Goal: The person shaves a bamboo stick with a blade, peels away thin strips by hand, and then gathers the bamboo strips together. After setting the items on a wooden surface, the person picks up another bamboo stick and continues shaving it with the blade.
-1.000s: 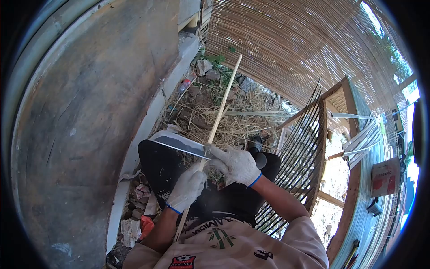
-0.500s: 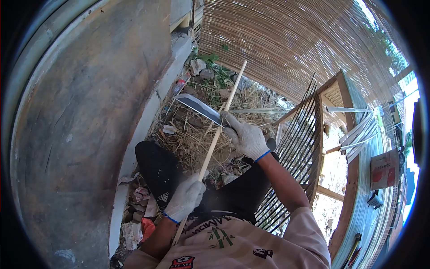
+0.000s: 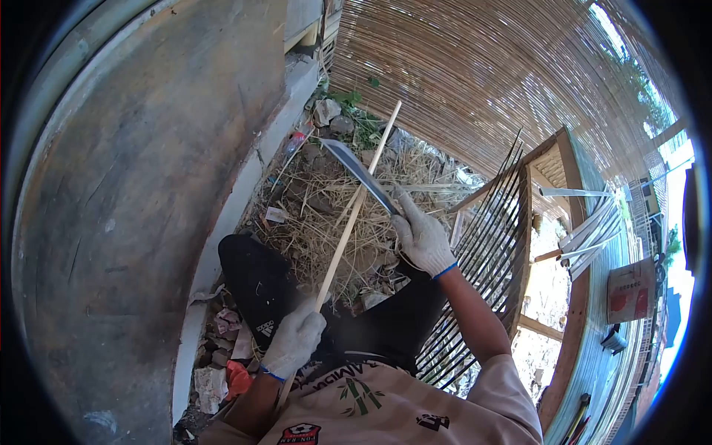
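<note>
shirt: beige [image 3: 400, 404], with a green bamboo print, large dark lettering across it that is partly folded away, and a red-black football badge [image 3: 300, 435] that seems to read "pon-ram"; the smaller line is too small to read.
left arm: bent close to the torso, forearm angled up and inward to the wrist.
left hand: the left hand [image 3: 297, 343], in a whitish knit glove with a blue cuff edge, has its fingers curled closed around the bamboo strip, knuckles up, above the lap.
trousers: black [image 3: 256, 285], "adidas" and its striped logo readable at the thigh; knees bent and apart.
right arm: reaches forward out of the short sleeve, forearm slanting inward, farther out than the left.
right hand: the right hand [image 3: 424, 237], gloved likewise, is wrapped around the knife's grip, thumb side toward the blade.
bamboo strip: long, pale and narrow [image 3: 345, 241], slanting from beside the shirt through the left hand to its free end over the ground.
knife: broad-bladed [image 3: 361, 173], pointing up and left, crossing over the strip; whether the edge touches cannot be told.
ground: dry straw-like shavings [image 3: 304, 241], stones and weeds.
left side: a large worn panel [image 3: 148, 222].
right side: a slatted rack [image 3: 482, 274]; beyond it a bucket [image 3: 632, 293] with red print, illegible.
far: a reed screen [image 3: 475, 81].
</note>
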`<act>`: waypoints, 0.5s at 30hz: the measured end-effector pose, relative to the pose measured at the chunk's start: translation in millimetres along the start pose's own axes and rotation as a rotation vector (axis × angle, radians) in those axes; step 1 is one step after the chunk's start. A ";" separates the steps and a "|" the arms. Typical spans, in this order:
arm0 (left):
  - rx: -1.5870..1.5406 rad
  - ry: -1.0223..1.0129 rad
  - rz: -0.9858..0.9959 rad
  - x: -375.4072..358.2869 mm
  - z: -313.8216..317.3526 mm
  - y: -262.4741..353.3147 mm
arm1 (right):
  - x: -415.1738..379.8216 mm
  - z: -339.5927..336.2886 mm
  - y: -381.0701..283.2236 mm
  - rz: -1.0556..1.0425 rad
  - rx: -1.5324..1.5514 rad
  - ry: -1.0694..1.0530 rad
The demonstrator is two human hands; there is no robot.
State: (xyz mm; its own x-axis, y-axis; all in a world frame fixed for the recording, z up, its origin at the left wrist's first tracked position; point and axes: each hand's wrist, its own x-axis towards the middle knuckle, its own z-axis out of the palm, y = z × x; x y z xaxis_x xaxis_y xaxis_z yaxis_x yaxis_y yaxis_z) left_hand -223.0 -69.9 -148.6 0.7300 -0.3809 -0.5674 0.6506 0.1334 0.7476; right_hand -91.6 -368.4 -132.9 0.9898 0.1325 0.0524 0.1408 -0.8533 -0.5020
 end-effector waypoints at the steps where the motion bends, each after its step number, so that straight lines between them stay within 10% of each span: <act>1: 0.042 -0.001 0.035 2.9 1.7 0.2 | -7.9 5.3 -7.5 -0.062 -0.021 -0.070; 15: 0.270 -0.001 0.089 -18.7 -2.3 -15.6 | 19.3 23.6 8.8 -0.074 -0.172 -0.023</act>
State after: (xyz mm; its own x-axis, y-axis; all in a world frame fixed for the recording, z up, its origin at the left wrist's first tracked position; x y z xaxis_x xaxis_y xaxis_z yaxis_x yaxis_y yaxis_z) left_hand -246.3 -62.7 -150.4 0.7818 -0.3793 -0.4948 0.5045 -0.0816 0.8596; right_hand -71.7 -361.5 -156.6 0.9761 0.2077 0.0632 0.2167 -0.9143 -0.3422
